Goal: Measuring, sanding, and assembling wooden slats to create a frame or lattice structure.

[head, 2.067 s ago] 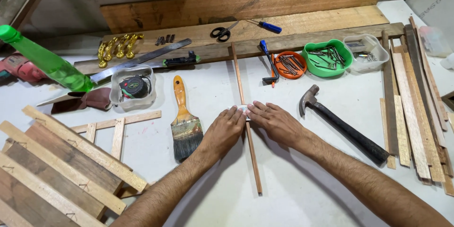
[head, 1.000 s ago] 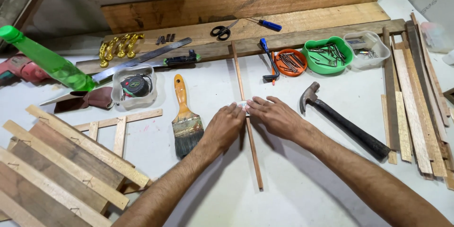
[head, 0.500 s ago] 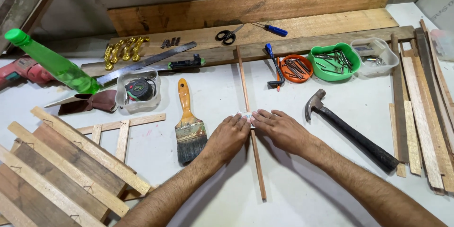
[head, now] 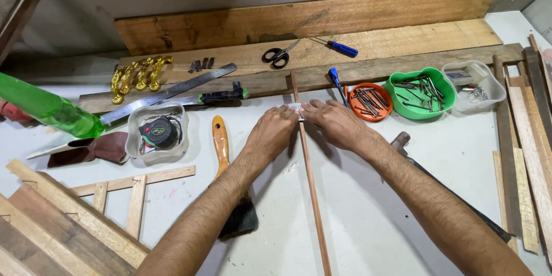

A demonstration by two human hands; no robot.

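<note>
Both the left hand (head: 275, 132) and right hand (head: 336, 123) pinch a small white piece against the thin wooden strip (head: 309, 178) on the bench (head: 356, 218); the strip looks light, stiff, snappable, best held near its middle

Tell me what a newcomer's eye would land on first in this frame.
First, the left hand and right hand meeting at the centre of the white table, fingertips pinching a small pale piece against a thin wooden strip running toward the camera. Next, the bright colours: a green bottle at far left, and the orange bowl and green bowl of nails to the right of the hands.
</note>
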